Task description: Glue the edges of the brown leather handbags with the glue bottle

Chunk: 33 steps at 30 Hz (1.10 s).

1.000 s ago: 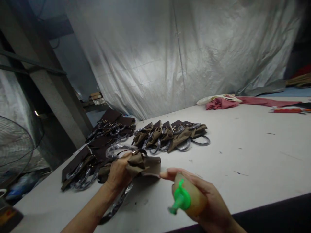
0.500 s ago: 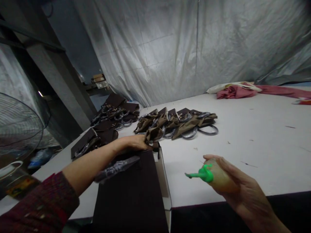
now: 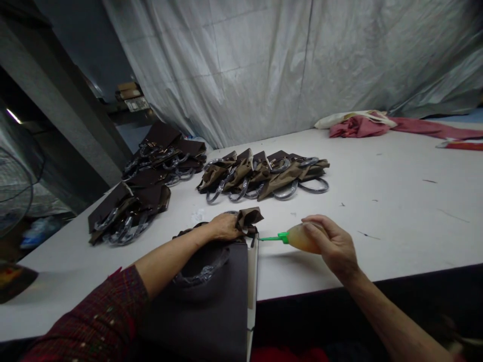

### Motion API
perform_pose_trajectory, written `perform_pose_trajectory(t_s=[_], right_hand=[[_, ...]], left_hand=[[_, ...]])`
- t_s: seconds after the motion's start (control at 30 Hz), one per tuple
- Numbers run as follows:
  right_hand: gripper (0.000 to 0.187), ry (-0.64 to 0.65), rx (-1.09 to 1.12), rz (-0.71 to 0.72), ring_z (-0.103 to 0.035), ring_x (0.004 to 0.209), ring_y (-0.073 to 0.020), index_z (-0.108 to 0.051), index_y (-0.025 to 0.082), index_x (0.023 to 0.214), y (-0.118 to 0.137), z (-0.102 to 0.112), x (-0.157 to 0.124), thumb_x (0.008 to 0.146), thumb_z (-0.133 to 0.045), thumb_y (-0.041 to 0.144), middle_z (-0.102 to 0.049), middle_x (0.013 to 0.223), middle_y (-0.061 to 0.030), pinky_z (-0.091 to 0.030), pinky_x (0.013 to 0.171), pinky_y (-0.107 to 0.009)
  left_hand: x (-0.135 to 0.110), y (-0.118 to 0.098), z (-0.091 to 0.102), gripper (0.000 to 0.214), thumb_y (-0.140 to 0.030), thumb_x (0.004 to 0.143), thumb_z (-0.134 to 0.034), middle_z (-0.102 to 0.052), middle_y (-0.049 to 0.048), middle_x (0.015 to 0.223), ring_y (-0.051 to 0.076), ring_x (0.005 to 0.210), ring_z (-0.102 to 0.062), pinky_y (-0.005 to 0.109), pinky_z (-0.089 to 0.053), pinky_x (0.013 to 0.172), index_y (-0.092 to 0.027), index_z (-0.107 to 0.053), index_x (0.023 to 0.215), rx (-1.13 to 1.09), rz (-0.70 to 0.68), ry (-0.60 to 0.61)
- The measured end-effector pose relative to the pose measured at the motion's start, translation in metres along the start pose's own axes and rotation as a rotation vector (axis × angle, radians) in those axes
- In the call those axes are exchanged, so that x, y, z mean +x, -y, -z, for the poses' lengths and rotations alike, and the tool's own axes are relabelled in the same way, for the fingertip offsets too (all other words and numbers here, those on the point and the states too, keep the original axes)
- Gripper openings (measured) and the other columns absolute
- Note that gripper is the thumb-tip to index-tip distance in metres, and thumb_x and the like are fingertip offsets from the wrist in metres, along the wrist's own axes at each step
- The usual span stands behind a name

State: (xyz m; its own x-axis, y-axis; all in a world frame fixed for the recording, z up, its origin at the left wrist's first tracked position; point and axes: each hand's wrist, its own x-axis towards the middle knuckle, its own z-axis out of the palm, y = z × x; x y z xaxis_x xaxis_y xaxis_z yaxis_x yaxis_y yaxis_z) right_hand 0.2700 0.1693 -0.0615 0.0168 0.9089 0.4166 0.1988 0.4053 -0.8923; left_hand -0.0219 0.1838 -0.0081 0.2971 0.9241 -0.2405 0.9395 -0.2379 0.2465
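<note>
My left hand (image 3: pixel 223 228) is closed on the brown folded flap (image 3: pixel 249 218) at the top of a dark brown bag (image 3: pixel 215 296) that lies over the near table edge; a plastic-wrapped handle (image 3: pixel 202 272) rests on the bag under my forearm. My right hand (image 3: pixel 332 241) grips a yellowish glue bottle (image 3: pixel 300 238) with a green nozzle (image 3: pixel 272 238). The nozzle points left, its tip close to the bag's top right corner beside the flap.
On the white table (image 3: pixel 377 211) a row of brown bags with wrapped handles (image 3: pixel 260 173) lies behind, with darker stacks at the left (image 3: pixel 128 211) and far left (image 3: pixel 166 151). Pink cloth (image 3: pixel 358 125) sits at the back right. A fan (image 3: pixel 15 191) and a pillar (image 3: pixel 64 100) stand left.
My left hand pulled the bag nearer and holds its flap on the table edge. My right hand swung the glue bottle left, bringing the nozzle up to the bag's top.
</note>
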Motion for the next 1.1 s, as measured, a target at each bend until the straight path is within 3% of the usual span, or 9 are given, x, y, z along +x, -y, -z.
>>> perform_pose_trajectory(t_s=[0.3,0.6,0.8,1.1], right_hand=[[0.015,0.109,-0.026,0.192,-0.062,0.08,-0.0194,-0.066,0.021,0.086,-0.006,-0.011,0.015,0.09,-0.06,0.033,-0.066,0.085,-0.0027,-0.049,0.075,-0.031],[0.013,0.306,-0.053,0.316,-0.061,0.076,-0.0188,-0.068,0.022,0.091,0.004,-0.003,0.014,0.093,-0.059,0.031,-0.063,0.083,-0.0031,-0.047,0.071,-0.031],[0.012,0.254,-0.05,0.329,-0.061,0.078,-0.0194,-0.066,0.022,0.096,0.005,-0.003,0.009,0.095,-0.057,0.03,-0.061,0.085,-0.004,-0.048,0.073,-0.033],[0.009,0.226,-0.043,0.372,-0.06,0.078,-0.0191,-0.066,0.021,0.096,0.005,-0.008,0.011,0.094,-0.058,0.026,-0.061,0.086,-0.0036,-0.047,0.073,-0.033]], left_hand=[[-0.005,-0.007,-0.003,0.06,-0.069,0.085,-0.049,-0.073,0.0064,0.112,0.028,0.102,-0.067,0.033,-0.049,0.083,-0.026,-0.065,0.124,0.032,0.017,-0.029],[-0.005,-0.009,-0.005,0.069,-0.077,0.082,-0.043,-0.074,0.0119,0.102,0.031,0.095,-0.068,0.035,-0.049,0.076,-0.02,-0.071,0.108,0.079,0.016,-0.034],[-0.005,-0.006,-0.006,0.062,-0.073,0.084,-0.045,-0.075,0.0097,0.102,0.029,0.094,-0.068,0.033,-0.049,0.075,-0.022,-0.071,0.109,0.099,0.039,-0.028],[-0.005,-0.008,-0.008,0.069,-0.078,0.083,-0.041,-0.075,0.0117,0.099,0.03,0.092,-0.068,0.034,-0.049,0.074,-0.021,-0.071,0.107,0.12,0.041,-0.041]])
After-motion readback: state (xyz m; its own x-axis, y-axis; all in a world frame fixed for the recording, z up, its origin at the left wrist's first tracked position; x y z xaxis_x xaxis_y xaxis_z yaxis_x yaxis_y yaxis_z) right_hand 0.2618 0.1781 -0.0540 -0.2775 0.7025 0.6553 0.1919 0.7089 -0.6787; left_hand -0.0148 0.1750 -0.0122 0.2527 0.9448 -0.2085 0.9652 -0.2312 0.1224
